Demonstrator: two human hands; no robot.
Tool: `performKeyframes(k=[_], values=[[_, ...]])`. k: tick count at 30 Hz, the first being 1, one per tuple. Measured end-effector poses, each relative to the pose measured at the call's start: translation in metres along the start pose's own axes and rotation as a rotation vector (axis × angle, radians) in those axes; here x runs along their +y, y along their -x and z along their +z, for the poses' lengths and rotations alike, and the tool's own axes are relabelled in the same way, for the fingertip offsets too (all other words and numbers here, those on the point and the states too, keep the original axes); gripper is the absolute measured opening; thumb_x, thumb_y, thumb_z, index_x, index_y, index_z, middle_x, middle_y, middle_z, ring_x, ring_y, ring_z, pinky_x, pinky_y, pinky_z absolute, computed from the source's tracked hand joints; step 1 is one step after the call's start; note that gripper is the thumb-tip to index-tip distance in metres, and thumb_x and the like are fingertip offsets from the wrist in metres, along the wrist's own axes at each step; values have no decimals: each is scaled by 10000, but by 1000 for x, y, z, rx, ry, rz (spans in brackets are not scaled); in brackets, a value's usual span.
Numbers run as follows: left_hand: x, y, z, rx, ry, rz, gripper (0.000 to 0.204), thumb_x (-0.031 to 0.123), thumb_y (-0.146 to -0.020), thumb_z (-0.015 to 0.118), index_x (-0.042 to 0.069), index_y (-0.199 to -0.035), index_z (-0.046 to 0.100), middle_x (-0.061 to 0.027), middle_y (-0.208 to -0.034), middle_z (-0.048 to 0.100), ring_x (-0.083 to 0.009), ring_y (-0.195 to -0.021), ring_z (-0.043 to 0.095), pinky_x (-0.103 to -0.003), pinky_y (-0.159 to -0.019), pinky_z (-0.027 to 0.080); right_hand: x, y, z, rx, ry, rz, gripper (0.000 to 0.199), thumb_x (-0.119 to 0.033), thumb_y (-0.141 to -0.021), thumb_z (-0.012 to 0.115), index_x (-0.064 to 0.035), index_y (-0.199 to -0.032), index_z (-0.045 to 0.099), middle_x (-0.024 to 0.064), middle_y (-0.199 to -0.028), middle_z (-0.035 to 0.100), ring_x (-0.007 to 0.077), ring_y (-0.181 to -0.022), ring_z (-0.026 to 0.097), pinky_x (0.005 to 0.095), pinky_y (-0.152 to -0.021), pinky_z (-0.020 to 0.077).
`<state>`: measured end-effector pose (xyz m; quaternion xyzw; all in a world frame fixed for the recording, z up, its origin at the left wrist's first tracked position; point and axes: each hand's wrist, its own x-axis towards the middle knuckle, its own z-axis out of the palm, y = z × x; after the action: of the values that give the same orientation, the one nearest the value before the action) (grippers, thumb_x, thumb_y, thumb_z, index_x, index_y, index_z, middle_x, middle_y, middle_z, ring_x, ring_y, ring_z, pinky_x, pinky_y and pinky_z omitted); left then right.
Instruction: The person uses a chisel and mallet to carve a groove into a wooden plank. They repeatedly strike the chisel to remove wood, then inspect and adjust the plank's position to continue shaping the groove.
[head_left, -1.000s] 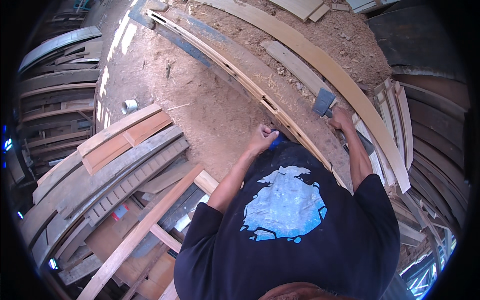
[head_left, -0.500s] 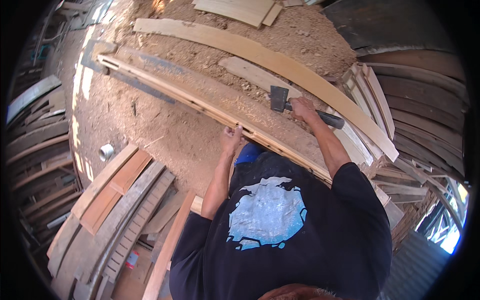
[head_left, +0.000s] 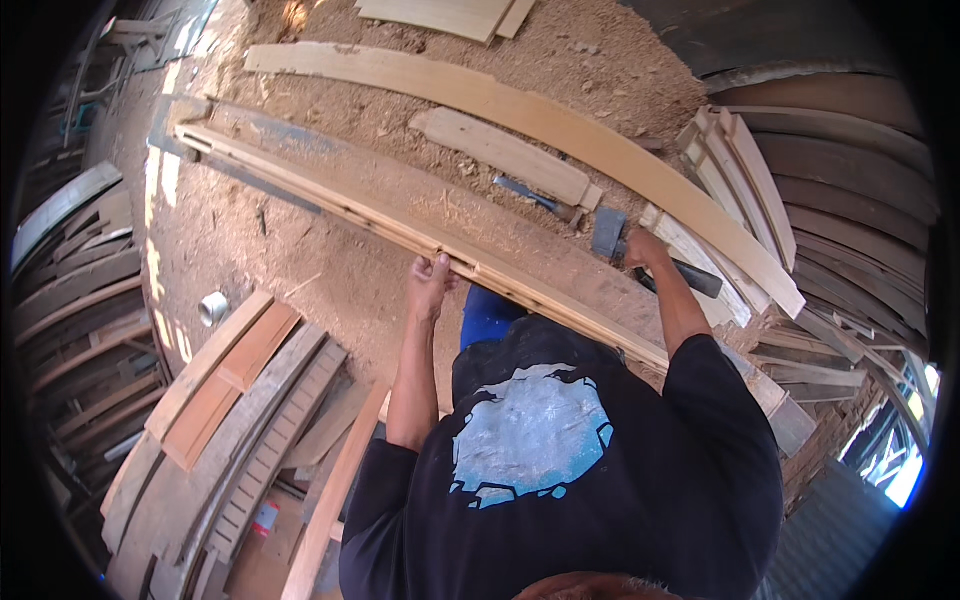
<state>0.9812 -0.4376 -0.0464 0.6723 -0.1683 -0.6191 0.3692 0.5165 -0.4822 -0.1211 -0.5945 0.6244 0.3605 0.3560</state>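
A long, narrow wooden rail [head_left: 330, 205] with slots cut along its upper face runs diagonally before me, on a thick plank [head_left: 390, 175]. My left hand [head_left: 430, 285] is closed at the rail's near edge, fingertips by one of the slots. Whether a small piece is between those fingers is hidden. Beyond the rail, my right hand [head_left: 648, 250] grips a hatchet [head_left: 608, 232] with a broad dark head and a dark handle, low over the plank's far side. Beside the hatchet's head lies what looks like a chisel [head_left: 528, 192], with a bluish metal blade.
A long curved board [head_left: 480, 92] and a shorter board [head_left: 505, 152] lie beyond the plank on sawdust-covered ground. Stacked curved timbers [head_left: 840, 190] stand at the right, and more boards [head_left: 250, 430] at the lower left. A white cup-like thing [head_left: 213, 308] lies on the ground.
My right hand has moved the hatchet right and nearer, bringing the chisel into sight. The view has shifted slightly; my left hand stays at about the same slot on the rail.
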Motion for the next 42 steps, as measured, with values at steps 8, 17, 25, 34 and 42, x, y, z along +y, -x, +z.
performKeyframes(k=[8,17,25,34,42], values=[[-34,55,27,215,290,250,461,311,-1045,537,33,-1375,377,-165,-1080,652,-210,-962,655,-339,-787,573,-12,-19,41,31,45,3,304,-35,-666,763,-29,-970,782,190,-1072,737,321,-1053,712,429,-896,576],[-30,87,73,266,-706,493,528,139,-896,702,-2,-1373,524,-153,-1039,686,-205,-888,678,-338,-803,565,-14,-19,65,170,90,35,300,-200,-950,527,-100,-1156,722,125,-1206,703,267,-1187,646,388,-1009,497],[1,118,79,191,-729,513,422,141,-898,708,52,-1293,588,-125,-867,720,-232,-845,727,-360,-770,570,-5,-16,52,139,89,-36,285,-165,-821,673,-61,-1081,725,187,-1188,698,314,-1169,652,430,-989,519],[-15,152,123,-79,-749,814,381,114,-831,735,40,-1186,616,-156,-994,671,-335,-945,661,-417,-832,538,19,22,19,175,54,-243,400,-184,-732,707,-11,-1092,680,244,-1125,685,392,-1107,651,477,-958,517],[-13,152,177,-486,-944,962,636,68,-813,711,98,-1401,471,-191,-1278,555,-384,-1203,514,-478,-1027,432,21,50,-57,289,-294,-317,254,-169,-691,698,4,-871,653,165,-776,679,283,-723,693,387,-669,535]])
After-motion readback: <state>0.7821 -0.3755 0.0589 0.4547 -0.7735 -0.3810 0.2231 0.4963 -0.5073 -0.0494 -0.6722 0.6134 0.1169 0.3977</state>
